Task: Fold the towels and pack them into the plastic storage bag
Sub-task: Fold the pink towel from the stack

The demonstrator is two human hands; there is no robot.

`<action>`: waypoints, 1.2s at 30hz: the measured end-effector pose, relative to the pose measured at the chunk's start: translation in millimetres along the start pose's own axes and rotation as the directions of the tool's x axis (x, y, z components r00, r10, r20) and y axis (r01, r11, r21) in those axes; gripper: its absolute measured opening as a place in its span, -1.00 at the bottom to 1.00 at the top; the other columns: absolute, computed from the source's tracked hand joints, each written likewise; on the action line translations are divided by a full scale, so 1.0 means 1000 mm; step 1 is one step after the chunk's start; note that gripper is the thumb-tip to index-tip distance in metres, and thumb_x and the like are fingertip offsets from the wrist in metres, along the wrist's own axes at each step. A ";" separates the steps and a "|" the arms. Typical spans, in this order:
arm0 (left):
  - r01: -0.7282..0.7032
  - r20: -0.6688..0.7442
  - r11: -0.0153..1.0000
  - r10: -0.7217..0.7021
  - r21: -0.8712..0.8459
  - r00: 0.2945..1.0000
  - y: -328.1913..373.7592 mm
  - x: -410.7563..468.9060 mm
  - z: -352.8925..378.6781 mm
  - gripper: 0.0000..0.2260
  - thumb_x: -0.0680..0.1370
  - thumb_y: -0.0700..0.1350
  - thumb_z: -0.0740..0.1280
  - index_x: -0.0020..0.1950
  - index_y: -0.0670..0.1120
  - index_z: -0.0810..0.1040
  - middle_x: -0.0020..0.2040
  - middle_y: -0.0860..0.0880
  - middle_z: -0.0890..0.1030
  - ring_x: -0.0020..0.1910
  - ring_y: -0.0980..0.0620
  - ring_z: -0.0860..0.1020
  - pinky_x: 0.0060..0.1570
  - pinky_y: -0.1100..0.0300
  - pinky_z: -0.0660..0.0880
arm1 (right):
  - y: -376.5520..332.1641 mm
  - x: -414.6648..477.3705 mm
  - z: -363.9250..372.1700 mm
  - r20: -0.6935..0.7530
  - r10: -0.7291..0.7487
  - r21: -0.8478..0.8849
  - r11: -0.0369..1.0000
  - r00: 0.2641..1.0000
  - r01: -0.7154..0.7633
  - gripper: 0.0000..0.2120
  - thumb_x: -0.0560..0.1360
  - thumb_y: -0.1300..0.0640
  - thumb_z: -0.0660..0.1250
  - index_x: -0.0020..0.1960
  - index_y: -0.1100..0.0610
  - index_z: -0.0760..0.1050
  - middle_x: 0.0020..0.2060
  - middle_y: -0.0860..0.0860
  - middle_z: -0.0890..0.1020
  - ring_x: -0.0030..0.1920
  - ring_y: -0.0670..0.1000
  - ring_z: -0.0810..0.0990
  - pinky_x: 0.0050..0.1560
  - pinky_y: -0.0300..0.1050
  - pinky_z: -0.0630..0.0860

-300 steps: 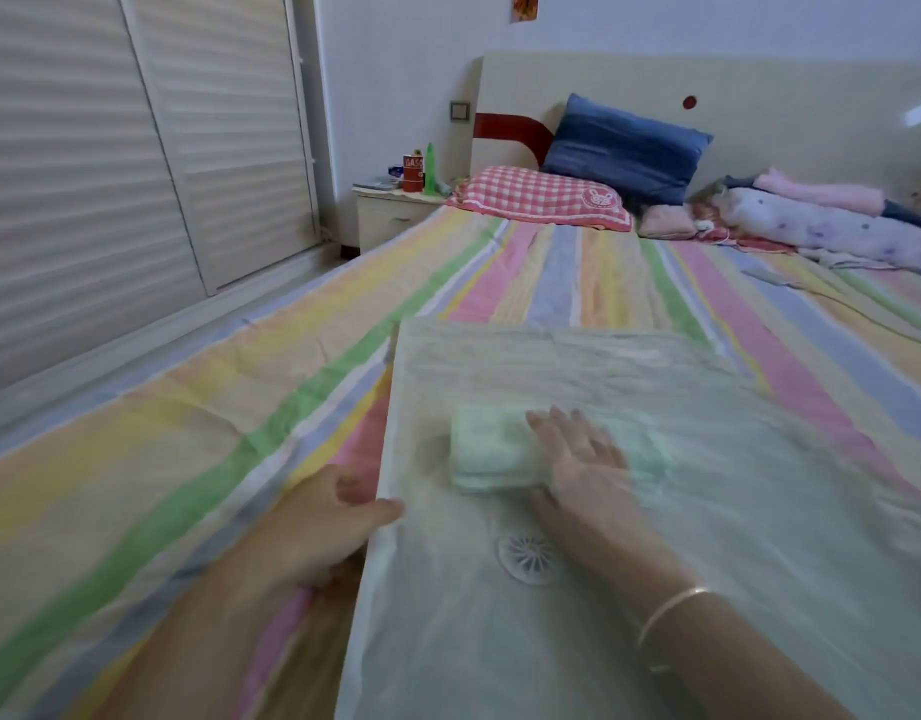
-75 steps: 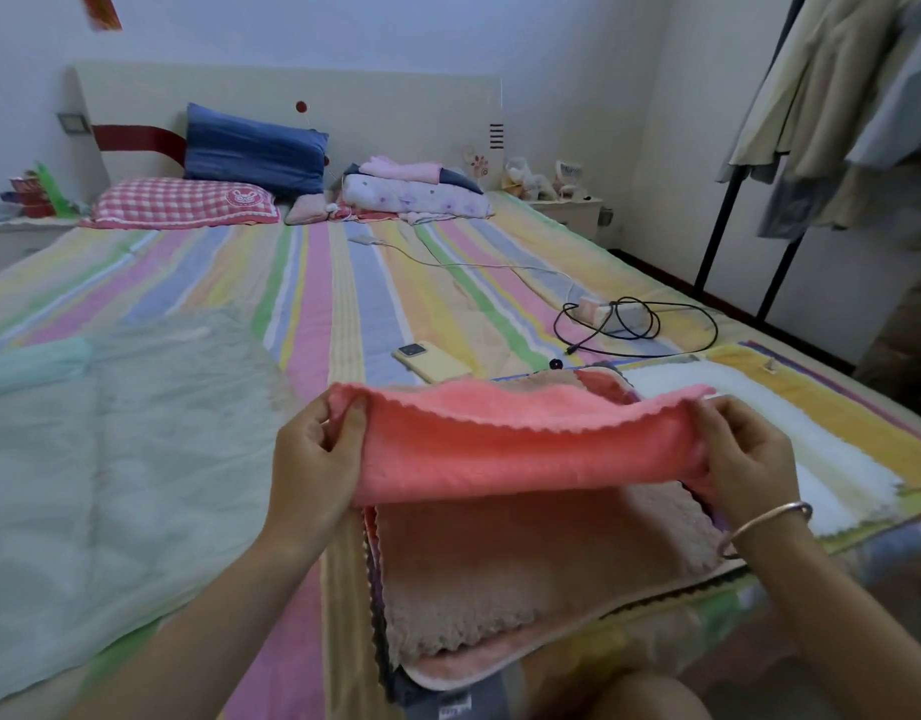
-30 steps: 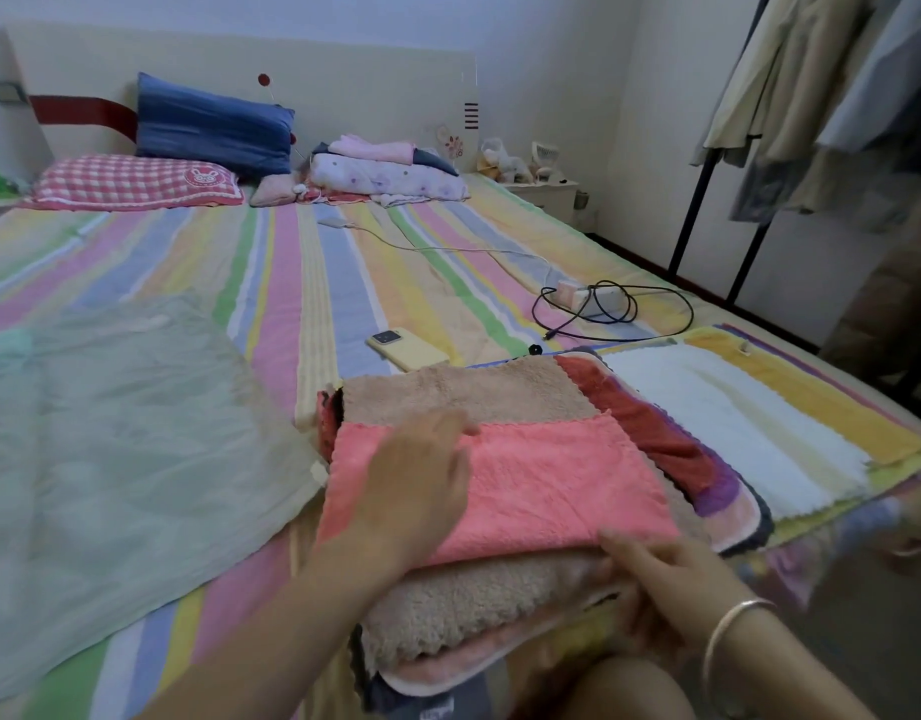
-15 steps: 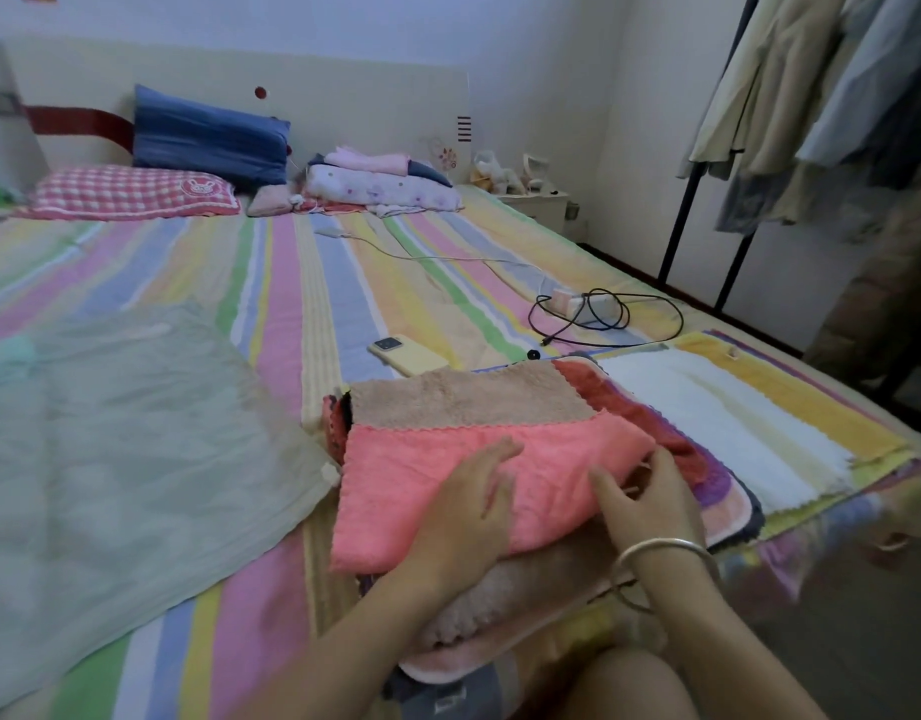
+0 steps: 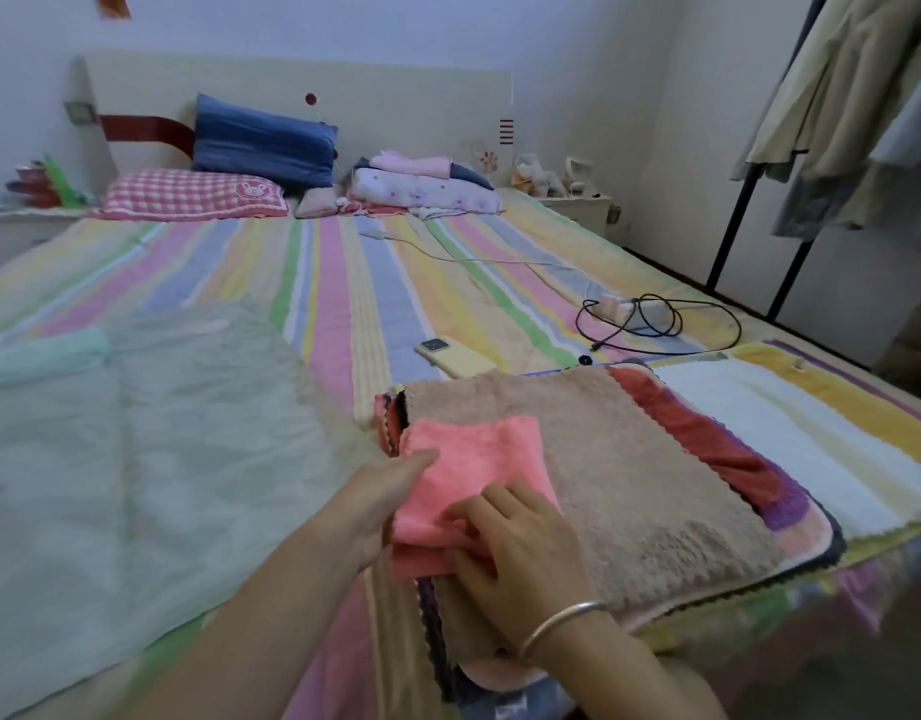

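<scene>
Pressing the folded pink towel [image 5: 474,475] flat on the stack [image 5: 630,491], my right hand [image 5: 521,553] lies open on it while my left hand [image 5: 375,506] pinches its edge square; the bag [image 5: 152,459] waits alongside for easy packing.

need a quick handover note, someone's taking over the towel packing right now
Left hand: grips the left edge of the folded pink towel.
Right hand: presses flat on its near end.
The pink towel lies on the stack of unfolded towels, beige one on top. The plastic storage bag lies flat to the left, with one green towel inside.
Done: one towel packed, pink one folded small.
Left: bag the pink towel, then fold and pack the stack.
</scene>
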State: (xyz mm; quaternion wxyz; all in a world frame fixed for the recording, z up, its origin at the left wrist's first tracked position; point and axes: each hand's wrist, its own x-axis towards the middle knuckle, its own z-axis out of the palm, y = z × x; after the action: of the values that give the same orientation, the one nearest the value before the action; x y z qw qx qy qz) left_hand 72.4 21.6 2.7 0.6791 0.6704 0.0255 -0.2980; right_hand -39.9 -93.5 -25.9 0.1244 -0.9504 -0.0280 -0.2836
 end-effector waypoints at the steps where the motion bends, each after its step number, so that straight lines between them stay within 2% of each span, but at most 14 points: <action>1: -0.072 -0.051 0.989 0.078 0.126 0.996 -0.001 -0.001 0.002 -0.83 0.56 -0.17 0.35 0.10 -0.21 0.59 -0.08 -0.22 0.69 -0.15 -0.17 0.68 -0.21 -0.03 0.65 | 0.000 -0.001 -0.005 -0.011 0.015 0.038 0.999 1.000 -0.014 -0.83 0.39 -0.05 0.27 -0.08 -0.06 0.56 -0.25 -0.15 0.56 -0.20 -0.03 0.50 -0.21 -0.17 0.42; 3: -0.199 -0.087 0.937 0.233 0.287 0.969 -0.002 -0.005 0.005 -0.88 0.53 -0.26 0.33 0.03 -0.17 0.61 -0.08 -0.20 0.69 -0.09 -0.18 0.67 -0.03 -0.10 0.62 | 0.003 -0.002 -0.015 -0.096 0.075 0.074 0.995 0.993 -0.068 -0.80 0.41 -0.07 0.23 -0.08 -0.04 0.57 -0.22 -0.13 0.57 -0.17 -0.03 0.50 -0.18 -0.18 0.42; 6: -0.270 -0.074 0.896 0.315 0.353 0.946 -0.001 -0.008 0.002 -0.88 0.52 -0.27 0.31 0.01 -0.14 0.61 -0.04 -0.20 0.68 -0.03 -0.19 0.65 0.04 -0.12 0.58 | 0.015 0.002 -0.029 -0.189 0.270 0.005 0.962 0.944 -0.274 -0.78 0.45 -0.01 0.22 0.01 0.03 0.55 -0.11 -0.04 0.59 -0.12 0.03 0.53 -0.13 -0.10 0.50; 10: -0.308 -0.065 0.867 0.360 0.391 0.931 -0.005 -0.008 -0.004 -0.88 0.51 -0.21 0.37 0.04 -0.14 0.59 -0.05 -0.12 0.69 -0.05 -0.09 0.66 0.08 -0.11 0.57 | 0.032 0.016 -0.040 0.218 0.687 0.051 0.701 0.693 -0.711 -0.52 0.51 -0.18 0.24 0.34 0.01 0.27 -0.06 -0.11 0.55 -0.01 0.02 0.57 -0.03 -0.09 0.48; 14: -0.338 -0.059 0.832 0.403 0.440 0.914 -0.009 -0.009 -0.004 -0.73 0.46 -0.17 0.44 0.13 -0.08 0.53 0.00 -0.01 0.67 -0.02 0.01 0.64 0.10 -0.07 0.57 | 0.030 0.033 -0.038 0.421 0.682 0.210 0.569 0.598 -0.795 -0.46 0.49 -0.08 0.34 0.35 0.01 0.16 -0.07 0.02 0.56 -0.08 0.07 0.55 -0.07 -0.09 0.44; 18: -0.308 -0.076 0.850 0.373 0.426 0.925 -0.009 -0.010 -0.007 -0.42 0.42 -0.23 0.48 0.39 -0.11 0.34 0.21 -0.03 0.54 0.13 0.01 0.56 0.20 0.07 0.51 | 0.023 0.042 -0.037 0.548 0.651 0.319 0.417 0.525 -0.851 -0.50 0.47 0.20 0.34 0.30 -0.01 0.20 0.00 0.15 0.47 -0.23 0.03 0.49 -0.35 -0.16 0.38; 21: -0.325 -0.032 0.868 0.363 0.375 0.931 -0.009 -0.016 -0.005 -0.34 0.41 -0.24 0.50 0.44 -0.10 0.27 0.15 0.00 0.50 0.10 0.03 0.54 0.17 0.16 0.50 | 0.027 0.047 -0.052 0.559 0.608 0.453 0.345 0.563 -0.822 -0.56 0.46 0.33 0.25 0.25 -0.04 0.39 0.02 0.18 0.51 -0.29 0.04 0.52 -0.45 -0.24 0.45; 24: -0.412 0.039 0.767 0.453 0.492 0.890 -0.017 -0.019 0.004 -0.27 0.37 -0.09 0.51 0.45 -0.01 0.23 0.15 0.06 0.54 0.09 0.05 0.57 0.16 0.04 0.53 | 0.040 0.052 -0.075 0.484 0.579 0.404 0.518 0.656 -0.754 -0.56 0.47 0.36 0.18 0.09 -0.13 0.54 -0.14 0.03 0.55 -0.32 0.01 0.49 -0.42 -0.23 0.45; 26: -0.464 0.089 0.532 0.584 0.708 0.807 -0.024 -0.020 0.013 -0.27 0.40 0.01 0.44 0.49 0.05 0.18 0.37 0.09 0.38 0.30 0.04 0.45 0.28 0.05 0.45 | 0.050 0.054 -0.087 0.473 0.562 0.293 0.626 0.679 -0.722 -0.54 0.46 0.37 0.16 0.03 -0.15 0.58 -0.21 -0.01 0.56 -0.38 -0.03 0.43 -0.45 -0.25 0.39; 29: -0.536 0.296 0.156 0.691 0.830 0.660 -0.031 -0.018 0.026 -0.32 0.47 0.24 0.20 0.55 0.08 0.14 0.59 0.05 0.04 0.56 0.04 0.00 0.50 0.15 -0.03 | 0.058 0.056 -0.089 0.488 0.538 0.091 0.751 0.687 -0.653 -0.52 0.47 0.35 0.15 0.09 -0.19 0.56 -0.16 0.02 0.60 -0.46 -0.08 0.39 -0.53 -0.34 0.31; 31: -0.530 0.427 -0.017 0.614 0.848 0.664 -0.037 -0.014 0.032 -0.22 0.41 0.39 -0.07 0.57 0.06 0.10 0.60 0.02 0.01 0.58 0.06 -0.09 0.50 0.10 -0.26 | 0.056 0.060 -0.087 0.510 0.519 -0.075 0.821 0.686 -0.566 -0.49 0.49 0.31 0.15 0.21 -0.23 0.49 -0.02 -0.01 0.55 -0.35 -0.09 0.45 -0.49 -0.42 0.30; 33: -0.528 0.484 -0.076 0.526 0.846 0.699 -0.044 -0.011 0.033 -0.14 0.36 0.43 -0.18 0.59 0.04 0.07 0.61 0.00 -0.01 0.58 0.07 -0.13 0.47 0.06 -0.35 | 0.047 0.064 -0.080 0.522 0.505 -0.225 0.859 0.687 -0.460 -0.49 0.50 0.26 0.19 0.34 -0.19 0.39 0.10 0.02 0.52 -0.12 -0.02 0.54 -0.21 -0.31 0.45; 34: -0.547 0.495 -0.058 0.512 0.835 0.702 -0.046 -0.009 0.032 -0.16 0.37 0.41 -0.19 0.58 0.04 0.10 0.60 0.01 0.01 0.58 0.07 -0.11 0.47 0.04 -0.35 | 0.040 0.065 -0.076 0.504 0.506 -0.289 0.862 0.700 -0.416 -0.50 0.52 0.22 0.21 0.39 -0.16 0.35 0.15 0.02 0.50 -0.01 0.05 0.54 -0.05 -0.18 0.50; 36: -0.632 0.482 0.063 0.590 0.772 0.647 -0.047 -0.006 0.028 -0.31 0.46 0.28 -0.10 0.50 0.02 0.30 0.54 0.00 0.25 0.55 0.05 0.12 0.53 -0.05 -0.13 | 0.019 0.063 -0.065 0.423 0.482 -0.377 0.864 0.767 -0.334 -0.61 0.57 0.10 0.17 0.38 -0.07 0.32 0.17 0.04 0.45 0.07 0.12 0.52 -0.03 -0.06 0.47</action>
State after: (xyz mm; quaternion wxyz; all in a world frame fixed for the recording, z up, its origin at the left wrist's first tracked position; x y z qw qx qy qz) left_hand 36.5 1.9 -34.2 0.2575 0.8608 -0.4371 0.0408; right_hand -19.8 -129.8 56.7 0.0363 -0.9810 0.1903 0.0081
